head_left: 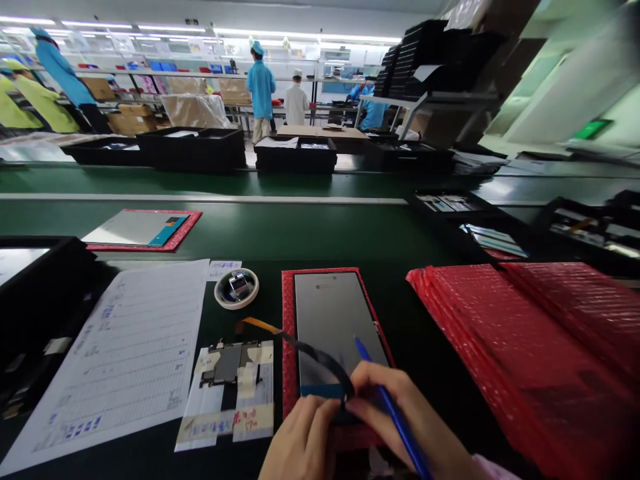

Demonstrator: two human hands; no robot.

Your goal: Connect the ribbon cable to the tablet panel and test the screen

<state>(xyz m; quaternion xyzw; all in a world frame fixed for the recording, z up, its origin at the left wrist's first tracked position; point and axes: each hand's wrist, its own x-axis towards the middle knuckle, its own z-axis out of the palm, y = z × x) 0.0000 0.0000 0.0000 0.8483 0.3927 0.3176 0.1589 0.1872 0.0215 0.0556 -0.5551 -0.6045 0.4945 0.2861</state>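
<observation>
Pinching near the lower end of the display panel (335, 313), my two hands meet at a black ribbon cable (323, 358). My left hand (303, 440) is curled, fingers pressed together, with its fingertips at the near end of the cable; its thumb is hidden, so I cannot tell whether it grips. My right hand (400, 407) is nearly closed, with thumb and forefinger pinching the cable; a blue pen (400, 423) is tucked among its fingers, point directed away from me. The cable arches leftward across the panel's left edge and ends in an orange strip (260, 325).

Surroundings, left to right: a black bin (55, 267) stands at the far left of the table (310, 233). A printed sheet (140, 353) lies beside it. Beyond the sheet, a second panel (130, 227) rests on red wrap. Next are a white ring (220, 298) with a small metallic part (239, 284) inside, and, nearer me, a circuit board (227, 363) taped to paper strips. The display panel lies centrally on a red bubble-wrap sheet (289, 333); my hands and the cable obstruct its lower end. At the right lie stacked red bubble-wrap pouches (485, 320), with black trays (480, 223) behind.
</observation>
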